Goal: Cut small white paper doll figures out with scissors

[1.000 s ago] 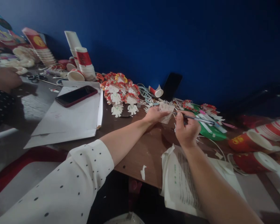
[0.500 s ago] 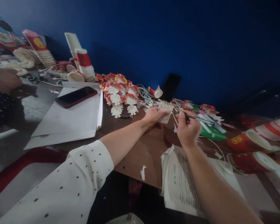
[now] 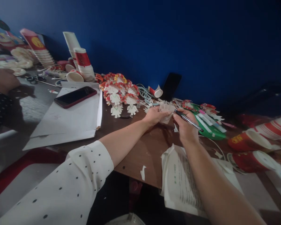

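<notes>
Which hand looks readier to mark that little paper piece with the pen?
Probably the right hand: it already grips the pen, tip pointed at the paper piece. The left hand is pinning that piece to the table.

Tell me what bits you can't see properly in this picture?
All in the head view:
- Paper cut-out: the left hand covers part of it, so its shape is unclear.
- Pen: its tip is hidden between the cut-out and the right hand.
- Printed sheet: the writing is too small and the right forearm crosses it.
- Another person's hand: cut off by the left edge.
</notes>
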A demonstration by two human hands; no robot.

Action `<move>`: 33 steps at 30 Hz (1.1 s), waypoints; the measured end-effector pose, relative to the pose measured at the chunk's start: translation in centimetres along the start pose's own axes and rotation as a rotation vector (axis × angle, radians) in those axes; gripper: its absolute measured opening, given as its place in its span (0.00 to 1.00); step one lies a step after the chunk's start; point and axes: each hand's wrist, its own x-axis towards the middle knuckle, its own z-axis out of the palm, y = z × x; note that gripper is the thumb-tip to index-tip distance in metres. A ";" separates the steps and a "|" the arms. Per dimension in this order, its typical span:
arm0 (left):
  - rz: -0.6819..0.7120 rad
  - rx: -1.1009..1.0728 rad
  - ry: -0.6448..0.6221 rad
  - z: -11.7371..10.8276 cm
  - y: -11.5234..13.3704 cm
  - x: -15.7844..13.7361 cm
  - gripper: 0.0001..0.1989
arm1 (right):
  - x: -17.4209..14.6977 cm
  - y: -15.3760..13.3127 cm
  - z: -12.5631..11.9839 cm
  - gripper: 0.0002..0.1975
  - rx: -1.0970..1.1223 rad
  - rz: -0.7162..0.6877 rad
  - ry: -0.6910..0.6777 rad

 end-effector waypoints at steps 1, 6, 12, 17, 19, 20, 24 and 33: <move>-0.014 0.003 -0.002 0.1 0.1 -0.1 0.09 | 0.0 0.0 0.0 0.18 0.002 0.007 0.000; -0.044 0.035 0.000 0.2 0.4 -0.4 0.07 | 0.3 0.2 0.0 0.20 0.025 0.039 -0.010; -0.002 0.092 0.022 -0.1 0.2 0.0 0.12 | 0.3 0.5 -0.2 0.22 -0.013 0.012 -0.050; 0.006 0.072 0.011 -0.3 -0.1 0.3 0.15 | 0.6 1.0 -0.4 0.22 -0.059 -0.073 -0.081; 0.000 0.062 0.008 -0.3 -0.1 0.2 0.14 | 0.6 1.1 -0.4 0.22 -0.039 -0.086 -0.099; -0.001 0.060 0.004 -0.2 -0.1 0.2 0.14 | 0.6 1.0 -0.4 0.22 -0.028 -0.083 -0.106; -0.006 0.050 0.000 0.0 0.2 -0.1 0.09 | 0.3 0.4 -0.2 0.21 -0.019 -0.031 -0.074; -0.026 0.061 -0.011 0.2 0.2 -0.3 0.07 | 0.5 0.9 -0.2 0.20 -0.011 0.009 -0.029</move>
